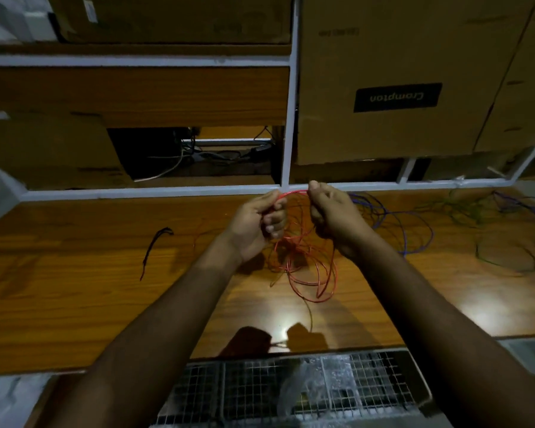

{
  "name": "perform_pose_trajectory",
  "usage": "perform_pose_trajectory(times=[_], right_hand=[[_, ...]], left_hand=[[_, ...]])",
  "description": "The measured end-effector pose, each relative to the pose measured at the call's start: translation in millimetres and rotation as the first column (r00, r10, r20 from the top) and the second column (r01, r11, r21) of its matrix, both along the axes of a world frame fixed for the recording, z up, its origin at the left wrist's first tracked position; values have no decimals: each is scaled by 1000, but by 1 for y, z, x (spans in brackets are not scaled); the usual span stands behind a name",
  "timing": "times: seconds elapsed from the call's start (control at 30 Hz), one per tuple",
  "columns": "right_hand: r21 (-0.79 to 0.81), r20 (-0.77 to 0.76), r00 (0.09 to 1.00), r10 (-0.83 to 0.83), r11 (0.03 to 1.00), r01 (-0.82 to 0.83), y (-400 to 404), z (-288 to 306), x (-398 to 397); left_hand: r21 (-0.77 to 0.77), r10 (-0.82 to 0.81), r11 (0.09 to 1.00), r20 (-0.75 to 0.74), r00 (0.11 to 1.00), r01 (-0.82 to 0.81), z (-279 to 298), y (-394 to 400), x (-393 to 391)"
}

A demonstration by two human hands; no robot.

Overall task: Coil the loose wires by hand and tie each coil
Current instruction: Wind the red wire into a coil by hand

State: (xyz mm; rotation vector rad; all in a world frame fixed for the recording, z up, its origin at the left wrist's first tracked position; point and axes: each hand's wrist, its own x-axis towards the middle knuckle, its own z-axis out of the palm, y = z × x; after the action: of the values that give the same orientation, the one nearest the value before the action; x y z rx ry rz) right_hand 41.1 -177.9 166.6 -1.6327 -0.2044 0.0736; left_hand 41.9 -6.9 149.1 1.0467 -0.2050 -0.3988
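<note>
while nothing on the wooden bench [74,288] looks coiled or tied yet, a short black tie [155,248] lies loose at the left, untouched. your left hand [257,223] curls its fingers round the red wire [303,267], and your right hand [331,217] pinches the same strand at the top, with uneven loops hanging between them down to the bench. further right, the blue wire [396,223] and green wire [507,239] sprawl in tangles, so i judge you're on the first coil with most work left.
</note>
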Motion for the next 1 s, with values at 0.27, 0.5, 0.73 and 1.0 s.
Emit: perform_pose_trajectory(times=[0.27,0.5,0.73,1.0], right_hand=[[374,-200,909,365,886,-273,-44,-44,14],[667,-260,932,252,745,-16,-63,-97,7],[-245,71,923,-379,890,384,-16,-92,-14],[-857,372,913,168,441,268,35,-15,-39]], left_hand=[[-395,1,915,-182,983,-75,-7,-20,12],[-358,159,907,-198,967,-222,12,7,29],[-287,147,938,-181,972,-195,13,9,36],[-259,129,952,-152,980,-165,9,13,39]])
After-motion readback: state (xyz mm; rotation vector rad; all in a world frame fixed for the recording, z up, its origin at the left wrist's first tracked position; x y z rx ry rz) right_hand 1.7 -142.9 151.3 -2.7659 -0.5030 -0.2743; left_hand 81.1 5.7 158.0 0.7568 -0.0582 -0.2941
